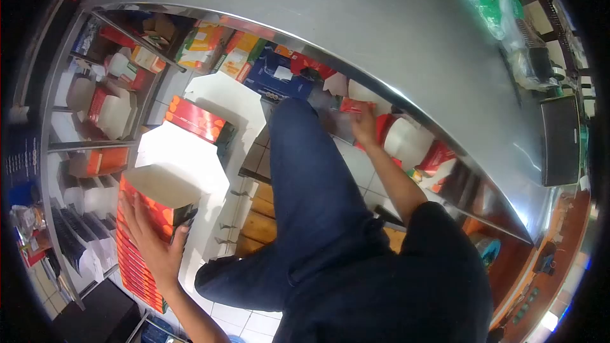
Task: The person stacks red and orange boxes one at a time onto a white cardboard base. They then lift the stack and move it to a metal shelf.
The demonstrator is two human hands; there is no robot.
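Observation:
My left hand [149, 241] lies with fingers spread on the side of a red open carton [168, 206], at the top of a stack of nested red cartons [136, 270]. White inner flaps of the carton stand up behind it. Another red carton [197, 121] sits beyond, beside large white flaps [232, 98]. My right hand [364, 126] reaches under the metal table's edge, its fingers bent around a small red item [351, 105], partly blurred.
A steel table [330, 13] spans the top and right. Shelves [92, 146] with folded cartons stand at left. Beneath the table are a dark blue box [276, 76] and red-and-white cartons [406, 141]. Green plastic bags [492, 3] lie at upper right.

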